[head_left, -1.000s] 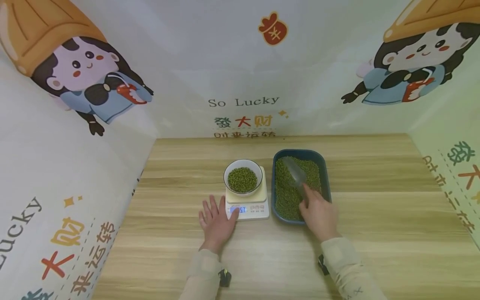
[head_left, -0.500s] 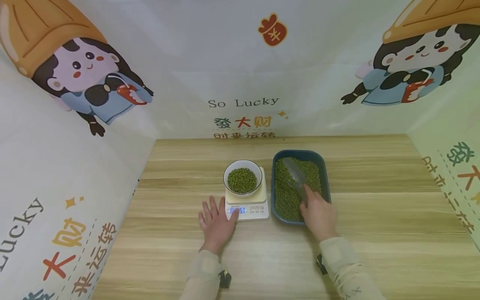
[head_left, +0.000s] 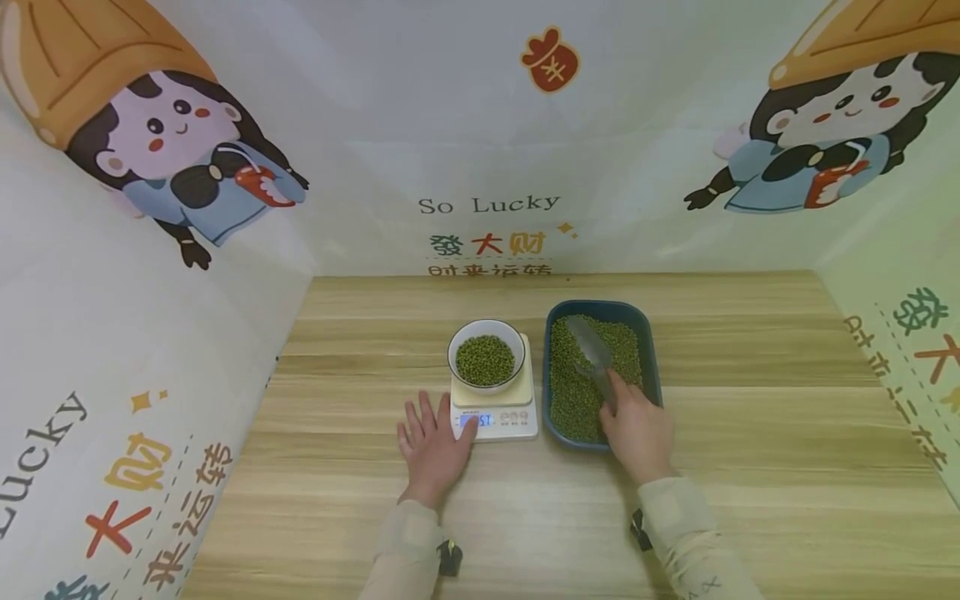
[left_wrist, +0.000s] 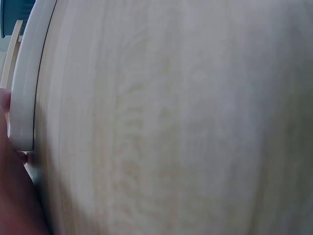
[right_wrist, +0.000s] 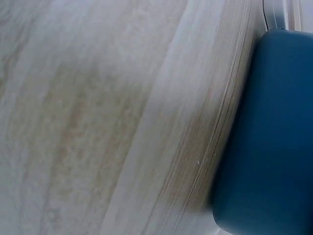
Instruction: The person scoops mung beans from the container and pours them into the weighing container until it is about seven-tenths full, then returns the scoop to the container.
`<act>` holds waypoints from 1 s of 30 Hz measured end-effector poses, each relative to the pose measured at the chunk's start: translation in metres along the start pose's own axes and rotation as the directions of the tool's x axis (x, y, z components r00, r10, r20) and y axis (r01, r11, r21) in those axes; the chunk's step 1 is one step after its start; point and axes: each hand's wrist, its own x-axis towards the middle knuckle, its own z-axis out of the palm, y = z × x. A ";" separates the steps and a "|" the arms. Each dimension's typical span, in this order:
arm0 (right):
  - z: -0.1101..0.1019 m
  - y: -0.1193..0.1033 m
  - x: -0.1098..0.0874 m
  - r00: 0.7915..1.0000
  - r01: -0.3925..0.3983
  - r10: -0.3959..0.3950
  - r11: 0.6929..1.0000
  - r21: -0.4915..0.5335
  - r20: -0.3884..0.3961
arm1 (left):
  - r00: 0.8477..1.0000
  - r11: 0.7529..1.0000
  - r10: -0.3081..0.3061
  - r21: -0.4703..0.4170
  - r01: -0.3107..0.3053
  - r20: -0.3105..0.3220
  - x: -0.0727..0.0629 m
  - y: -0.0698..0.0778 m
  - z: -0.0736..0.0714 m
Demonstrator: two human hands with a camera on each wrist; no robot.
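Observation:
In the head view my left hand (head_left: pixel 437 454) lies with fingers spread beside the white kitchen scale (head_left: pixel 512 428), its thumb over the edge of the lit display. On the scale's platform stands a white bowl (head_left: pixel 454 358) with a dark rim, partly filled with green mung beans (head_left: pixel 484 361). My right hand (head_left: pixel 637 432) grips the handle of a grey translucent scoop (head_left: pixel 592 343), whose head rests on the beans in a blue tub (head_left: pixel 656 367). The left wrist view catches the scale's side (left_wrist: pixel 25 88) at its left. The tub's outer wall (right_wrist: pixel 274 132) fills the right of the right wrist view.
The wooden tabletop (head_left: pixel 360 350) carries the scale and, just right of it, the tub. Behind the table rises a printed white backdrop (head_left: pixel 480 125), which also encloses the left and right sides.

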 end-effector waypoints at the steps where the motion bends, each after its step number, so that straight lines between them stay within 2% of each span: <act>1: 0.000 0.000 -0.001 1.000 -0.004 0.004 1.000 0.000 0.001 | 1.000 1.000 0.002 -0.003 -0.002 -0.001 0.000 0.000 0.001; 7: 0.002 0.002 -0.005 1.000 -0.012 0.012 1.000 0.000 -0.010 | 1.000 1.000 0.006 -0.009 -0.006 0.000 -0.002 0.000 0.003; 14: 0.002 -0.001 -0.009 1.000 -0.020 0.020 1.000 0.016 -0.011 | 0.999 1.000 0.021 -0.001 -0.021 -0.047 -0.001 -0.002 0.005; 21: 0.004 -0.003 -0.012 1.000 -0.030 0.030 0.999 0.020 -0.010 | 0.999 1.000 0.009 0.010 -0.008 -0.033 -0.002 -0.002 0.004; 30: 0.004 -0.003 -0.011 0.998 -0.008 0.009 1.000 0.019 -0.060 | 0.999 1.000 0.005 0.001 -0.005 -0.039 0.000 -0.001 0.005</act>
